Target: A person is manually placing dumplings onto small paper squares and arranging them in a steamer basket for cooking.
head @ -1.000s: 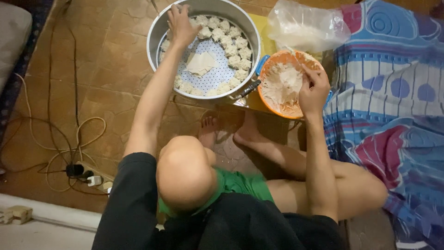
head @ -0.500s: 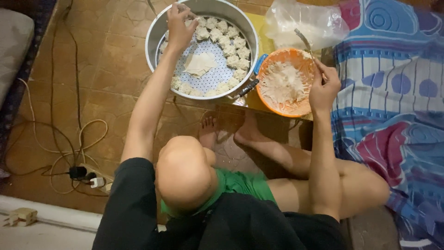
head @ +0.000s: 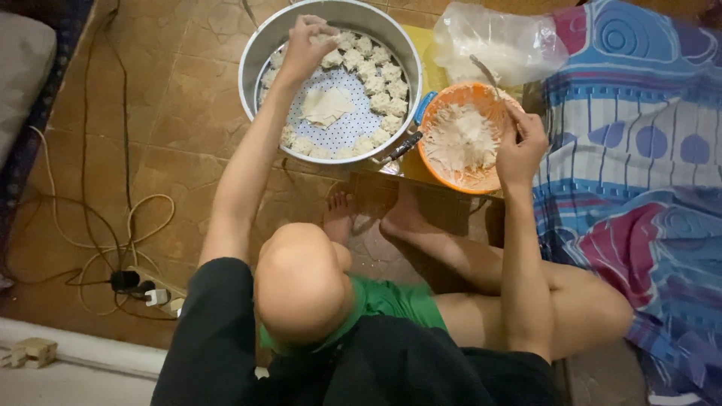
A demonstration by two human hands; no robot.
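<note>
A large metal steamer pot [head: 252, 71] stands on the tiled floor, with several white dumplings [head: 376, 75] ringed on its perforated tray and flat dough wrappers [head: 325, 107] in the middle. My left hand [head: 304, 41] reaches to the pot's far side, fingers closed on a dumpling there. To the right of the pot is an orange bowl [head: 481, 180] of pale filling. My right hand [head: 519, 143] rests at that bowl's right rim and grips a spoon [head: 487, 75] whose handle points up and away.
A clear plastic bag [head: 504, 41] with white contents lies behind the bowl. A patterned blue and pink cloth [head: 639, 173] covers the right side. Cables and a power strip [head: 150, 289] lie on the floor at left. My bare feet [head: 338, 214] sit just before the pot.
My right hand has drawn back from the middle of the orange bowl to its right rim, lifting the spoon. My left hand has stayed at the pot's far side.
</note>
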